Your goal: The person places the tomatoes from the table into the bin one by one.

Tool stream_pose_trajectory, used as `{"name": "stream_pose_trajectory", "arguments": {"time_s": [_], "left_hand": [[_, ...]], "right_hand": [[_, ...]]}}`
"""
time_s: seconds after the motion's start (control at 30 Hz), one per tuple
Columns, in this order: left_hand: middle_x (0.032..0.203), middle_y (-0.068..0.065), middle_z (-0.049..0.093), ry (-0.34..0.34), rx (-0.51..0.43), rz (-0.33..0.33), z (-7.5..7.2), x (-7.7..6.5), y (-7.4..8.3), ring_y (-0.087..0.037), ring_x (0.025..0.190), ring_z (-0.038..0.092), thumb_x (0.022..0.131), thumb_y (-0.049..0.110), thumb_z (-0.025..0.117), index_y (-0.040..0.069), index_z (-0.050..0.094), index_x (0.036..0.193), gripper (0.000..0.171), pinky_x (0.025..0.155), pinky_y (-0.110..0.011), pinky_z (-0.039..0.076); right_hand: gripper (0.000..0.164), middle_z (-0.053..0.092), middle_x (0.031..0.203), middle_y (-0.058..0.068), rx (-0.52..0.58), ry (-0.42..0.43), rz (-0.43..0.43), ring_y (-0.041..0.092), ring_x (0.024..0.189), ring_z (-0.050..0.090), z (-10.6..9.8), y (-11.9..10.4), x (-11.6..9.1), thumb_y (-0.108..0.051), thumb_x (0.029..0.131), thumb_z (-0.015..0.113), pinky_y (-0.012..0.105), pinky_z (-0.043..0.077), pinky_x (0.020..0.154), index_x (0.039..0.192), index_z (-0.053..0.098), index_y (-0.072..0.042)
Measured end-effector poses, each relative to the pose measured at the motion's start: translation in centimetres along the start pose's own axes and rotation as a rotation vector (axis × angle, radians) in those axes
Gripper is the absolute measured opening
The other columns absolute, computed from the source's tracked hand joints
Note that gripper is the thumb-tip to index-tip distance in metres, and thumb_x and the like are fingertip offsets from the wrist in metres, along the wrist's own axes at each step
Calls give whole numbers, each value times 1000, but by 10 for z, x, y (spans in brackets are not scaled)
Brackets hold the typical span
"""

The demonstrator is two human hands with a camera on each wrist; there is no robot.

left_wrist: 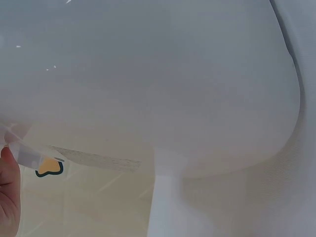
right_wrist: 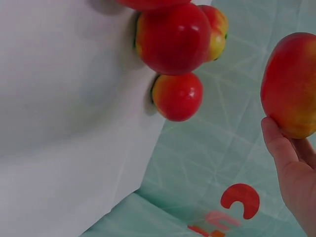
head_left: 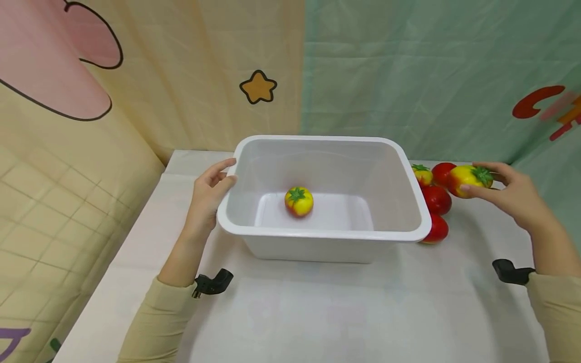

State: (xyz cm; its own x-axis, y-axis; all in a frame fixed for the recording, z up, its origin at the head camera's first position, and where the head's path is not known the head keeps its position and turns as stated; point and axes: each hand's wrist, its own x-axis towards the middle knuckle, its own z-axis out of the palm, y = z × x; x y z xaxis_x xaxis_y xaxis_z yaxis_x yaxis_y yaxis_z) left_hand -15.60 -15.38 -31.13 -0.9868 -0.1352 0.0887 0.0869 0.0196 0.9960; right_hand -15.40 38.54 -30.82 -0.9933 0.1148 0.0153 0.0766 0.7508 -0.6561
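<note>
Right hand [head_left: 522, 194] is pinching a red-yellow fruit [head_left: 464, 180] near its leafy end, fingers and thumb spread to its width, above the tabletop's [head_left: 317, 312] right back corner area. Likely trouble: fingertips only are holding smooth, round skin, so it could be slipping loose; bumping the four loose fruits [head_left: 437, 200] could be sending one rolling off the nearby back edge. White bin [head_left: 317, 234] is standing toward the back edge, one leafy-topped fruit [head_left: 299, 202] lying on its floor, left of centre. Left hand [head_left: 209, 194] is gripping the bin's left rim, fingers curled.
</note>
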Motion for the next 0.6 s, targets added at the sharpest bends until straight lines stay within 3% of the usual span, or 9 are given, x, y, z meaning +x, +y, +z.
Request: {"name": "stream_pose_trajectory", "arguments": {"time_s": [0.2, 0.4, 0.5, 0.6], "left_hand": [[80, -3, 50, 6, -3, -3, 0, 0, -1, -11, 66, 51, 87, 5, 56, 2, 55, 127, 40, 56, -19, 50], [80, -3, 50, -7, -12, 4, 0, 0, -1, -11, 67, 50, 87, 5, 56, 2, 55, 127, 40, 56, -19, 50], [80, -3, 49, -5, -17, -1, 0, 0, 0, -11, 68, 50, 87, 5, 57, 1, 55, 127, 40, 57, -20, 50], [80, -2, 50, -1, -13, -3, 1, 0, 0, -11, 68, 51, 87, 4, 57, 1, 55, 127, 40, 58, -20, 51]], "right_hand": [[66, 30, 135, 18, 5, -4, -38, 40, 122, 22, -2, -24, 5, -40, 85, 64, 65, 33, 86, 141, 37, -19], [59, 34, 136, 5, 18, -66, -75, 32, 127, 24, -5, -49, 6, -38, 86, 64, 59, 34, 88, 140, 39, -28], [57, 36, 138, 1, 35, -94, -93, 29, 132, 24, -4, -63, 8, -36, 86, 64, 41, 40, 88, 138, 41, -31], [56, 37, 137, 1, 66, -105, -123, 28, 134, 25, -2, -76, 10, -34, 86, 65, 18, 43, 79, 137, 43, -29]]}}
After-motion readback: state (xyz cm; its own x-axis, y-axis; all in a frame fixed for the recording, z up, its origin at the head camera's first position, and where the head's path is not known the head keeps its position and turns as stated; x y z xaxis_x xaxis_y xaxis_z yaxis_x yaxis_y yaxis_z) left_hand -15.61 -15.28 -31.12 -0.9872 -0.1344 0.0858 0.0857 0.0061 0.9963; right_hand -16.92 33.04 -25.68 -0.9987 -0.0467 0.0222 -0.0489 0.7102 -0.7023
